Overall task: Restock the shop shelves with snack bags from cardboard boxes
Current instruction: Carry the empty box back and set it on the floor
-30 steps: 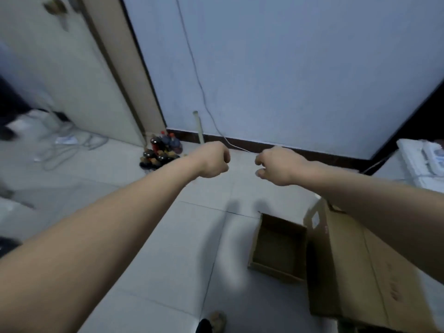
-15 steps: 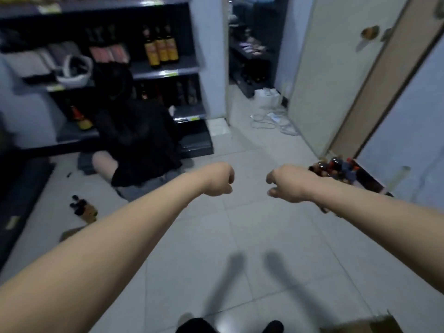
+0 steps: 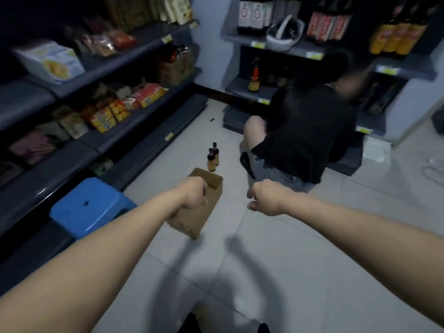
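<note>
Both my arms stretch forward at chest height. My left hand (image 3: 193, 193) is a curled fist holding nothing, in front of a small open cardboard box (image 3: 197, 213) that lies on the floor tiles. My right hand (image 3: 265, 197) is also a fist with nothing in it, to the right of the box. Dark shelves (image 3: 134, 126) along the left carry snack bags and packets (image 3: 108, 116) on several levels. The inside of the box is mostly hidden by my left hand.
A blue plastic stool (image 3: 90, 205) stands by the left shelves. Two brown bottles (image 3: 212, 158) stand on the floor beyond the box. A person in black (image 3: 305, 133) crouches ahead before shelves of bottles (image 3: 286, 50). Pale floor tiles (image 3: 276, 260) lie underfoot.
My view has swung left, from the wall and door round to the shop shelves. The small box, stool and snack shelves have come into view. Both fists stay held out in front.
</note>
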`<state>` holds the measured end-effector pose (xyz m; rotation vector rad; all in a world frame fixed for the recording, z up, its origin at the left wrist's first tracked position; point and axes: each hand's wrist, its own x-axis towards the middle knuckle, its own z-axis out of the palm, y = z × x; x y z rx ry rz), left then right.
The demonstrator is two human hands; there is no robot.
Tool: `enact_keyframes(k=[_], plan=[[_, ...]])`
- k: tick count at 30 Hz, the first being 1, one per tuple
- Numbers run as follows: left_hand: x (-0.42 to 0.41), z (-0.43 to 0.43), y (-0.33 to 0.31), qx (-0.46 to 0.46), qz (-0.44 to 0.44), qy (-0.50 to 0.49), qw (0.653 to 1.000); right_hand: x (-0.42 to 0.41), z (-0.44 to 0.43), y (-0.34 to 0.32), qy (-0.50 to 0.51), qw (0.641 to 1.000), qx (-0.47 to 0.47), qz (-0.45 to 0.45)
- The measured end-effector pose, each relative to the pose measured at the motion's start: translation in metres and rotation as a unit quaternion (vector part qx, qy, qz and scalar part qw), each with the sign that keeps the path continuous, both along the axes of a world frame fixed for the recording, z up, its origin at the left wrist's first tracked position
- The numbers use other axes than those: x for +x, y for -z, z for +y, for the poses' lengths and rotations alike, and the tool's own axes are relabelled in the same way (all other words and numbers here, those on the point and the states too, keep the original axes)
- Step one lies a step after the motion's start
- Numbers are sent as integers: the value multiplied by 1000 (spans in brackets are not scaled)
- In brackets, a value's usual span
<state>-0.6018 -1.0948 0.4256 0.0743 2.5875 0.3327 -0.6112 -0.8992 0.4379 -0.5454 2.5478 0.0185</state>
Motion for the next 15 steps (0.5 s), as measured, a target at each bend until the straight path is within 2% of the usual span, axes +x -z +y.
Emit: enact_keyframes(k=[6, 15], plan=[[-56, -108, 48, 7, -32, -114, 993, -85, -96, 55, 19, 997, -35, -60], [-154, -133, 127, 41, -34, -167, 984, -190, -133, 145, 13, 994, -21, -102]])
